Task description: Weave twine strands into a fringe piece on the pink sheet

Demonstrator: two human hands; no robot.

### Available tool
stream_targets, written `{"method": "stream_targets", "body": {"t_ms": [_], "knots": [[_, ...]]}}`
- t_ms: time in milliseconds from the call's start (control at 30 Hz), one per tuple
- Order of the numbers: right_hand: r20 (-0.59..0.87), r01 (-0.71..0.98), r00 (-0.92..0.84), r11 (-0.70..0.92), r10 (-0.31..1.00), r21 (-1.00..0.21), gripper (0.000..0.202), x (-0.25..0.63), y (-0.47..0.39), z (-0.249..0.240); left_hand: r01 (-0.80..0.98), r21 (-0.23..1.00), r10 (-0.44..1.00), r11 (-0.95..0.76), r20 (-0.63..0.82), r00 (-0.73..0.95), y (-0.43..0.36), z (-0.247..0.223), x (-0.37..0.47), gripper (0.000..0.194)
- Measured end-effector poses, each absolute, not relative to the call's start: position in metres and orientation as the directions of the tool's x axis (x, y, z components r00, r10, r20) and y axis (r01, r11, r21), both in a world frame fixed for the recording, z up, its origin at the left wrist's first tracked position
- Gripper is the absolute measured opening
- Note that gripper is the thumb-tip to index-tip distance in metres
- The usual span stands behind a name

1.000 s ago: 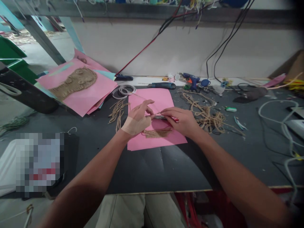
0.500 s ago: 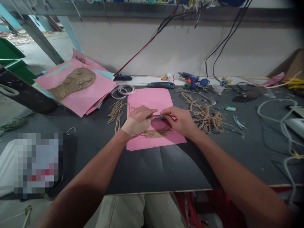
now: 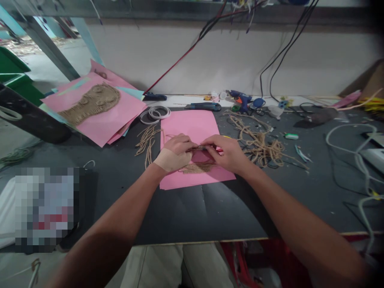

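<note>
In the head view, my left hand (image 3: 175, 151), with a beige wrap at the wrist, is closed over a pink sheet (image 3: 190, 122). Its fingertips pinch a brown strand of twine (image 3: 196, 148). Close beside it, my right hand (image 3: 225, 152) is closed round a slim tool (image 3: 220, 150) with red and yellow parts; its kind is mostly hidden by the fingers. The fingertips of both hands nearly meet at the strand. Just below them, a panel of twine rows (image 3: 196, 168) lies on the pink sheet.
Loose twine (image 3: 264, 148) is heaped at the right, and cut twine pieces (image 3: 147, 142) lie at the left. Behind are a utility knife (image 3: 205, 106), white rings (image 3: 156, 114) and a blue glue gun (image 3: 243, 102). Pink sheets (image 3: 105, 124) bearing twine work are stacked at back left.
My right fingers have shifted slightly left and closed further over the tool, so less of its red and yellow shows. The left hand has barely moved.
</note>
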State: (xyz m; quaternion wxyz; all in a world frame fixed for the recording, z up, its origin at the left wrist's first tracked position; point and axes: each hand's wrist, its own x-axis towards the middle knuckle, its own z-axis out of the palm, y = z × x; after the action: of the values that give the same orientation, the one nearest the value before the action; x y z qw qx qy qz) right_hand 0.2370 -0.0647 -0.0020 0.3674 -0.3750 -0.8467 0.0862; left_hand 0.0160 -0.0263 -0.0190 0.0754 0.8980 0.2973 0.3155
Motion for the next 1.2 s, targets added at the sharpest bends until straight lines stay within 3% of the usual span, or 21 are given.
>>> {"method": "stream_targets", "body": {"t_ms": [367,600,1200], "knots": [[0.576,0.585,-0.409,0.688,0.708,-0.430,0.016,0.240,-0.066,0.002,0.479,0.353,0.591,-0.803,0.573,0.568,-0.028,-0.012,0.016,0.016],[0.556,0.572,-0.466,0.713,0.689,-0.405,0.020,0.234,-0.063,-0.004,0.458,0.345,0.568,-0.819,0.598,0.566,-0.030,-0.011,0.017,0.016],[0.598,0.633,-0.358,0.657,0.717,-0.408,0.017,0.242,-0.063,0.005,0.505,0.338,0.597,-0.794,0.590,0.544,-0.029,-0.007,0.016,0.017]]}}
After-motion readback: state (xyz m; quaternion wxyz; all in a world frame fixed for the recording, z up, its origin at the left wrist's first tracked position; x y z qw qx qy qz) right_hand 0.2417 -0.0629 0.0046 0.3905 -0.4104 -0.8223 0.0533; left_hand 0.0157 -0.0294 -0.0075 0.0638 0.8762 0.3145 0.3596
